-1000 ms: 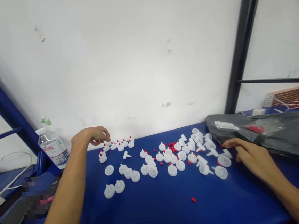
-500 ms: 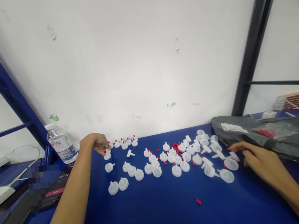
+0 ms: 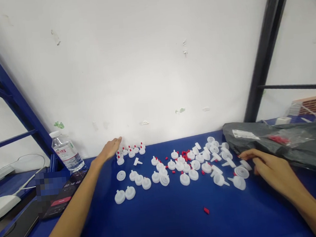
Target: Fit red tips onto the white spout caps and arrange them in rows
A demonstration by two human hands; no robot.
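My left hand [image 3: 109, 151] is beside the left end of a cluster of white spout caps with red tips [image 3: 131, 153]. Its fingers are stretched out and it holds nothing. The nearest red-tipped spout cap [image 3: 120, 159] stands upright just right of the hand. My right hand [image 3: 267, 166] rests low at the right, index finger extended and thumb apart. That fingertip is at a small red tip cap [image 3: 238, 156], close to a white spout cap lying on its side [image 3: 245, 165]; whether it touches the red one I cannot tell.
Many white spout caps without tips [image 3: 184, 179] spread across the blue table [image 3: 156, 222], mixed with loose red tip caps [image 3: 185, 154]. One red tip cap [image 3: 206, 210] lies apart in front. A water bottle [image 3: 67, 151] and phone [image 3: 65, 195] are left; a grey plastic bag [image 3: 293, 147] is right.
My left hand came down to the red-tipped spout caps, touched the nearest, and is now off it with fingers straightened. That cap sits closer to the cluster. My right hand has barely moved.
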